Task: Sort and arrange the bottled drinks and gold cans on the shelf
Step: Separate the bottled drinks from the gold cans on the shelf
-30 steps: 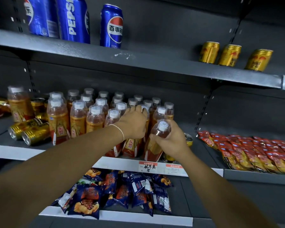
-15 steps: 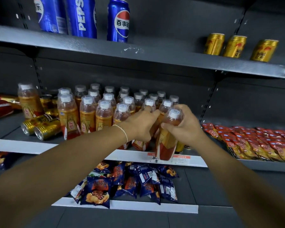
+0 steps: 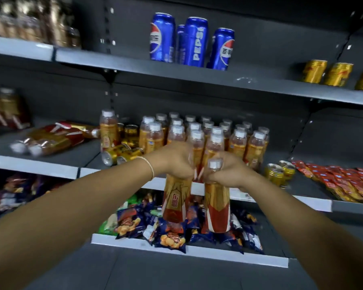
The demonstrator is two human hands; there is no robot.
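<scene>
My left hand [image 3: 173, 161] grips the neck of an orange tea bottle [image 3: 176, 200], held in the air in front of the middle shelf [image 3: 36, 165]. Beside it, my right hand [image 3: 228, 171] grips a second orange tea bottle [image 3: 217, 208] just under its white cap. Both bottles hang upright, close together. Behind them stands a block of several like bottles [image 3: 237, 141]. Gold cans [image 3: 122, 153] lie on their sides at the block's left, and two gold cans [image 3: 280, 173] stand upright at its right. One bottle [image 3: 107, 130] stands apart on the left.
Blue Pepsi cans [image 3: 192, 41] and three gold cans [image 3: 337, 74] stand on the upper shelf. Snack bags [image 3: 172, 229] fill the lower shelf under the held bottles. Red packets [image 3: 348, 181] lie at the right; bottles lying flat [image 3: 57, 137] are at the left.
Both hands have lifted a bottle each off the middle shelf and drawn them out toward me. The view has swung left, showing more of the left shelves.
</scene>
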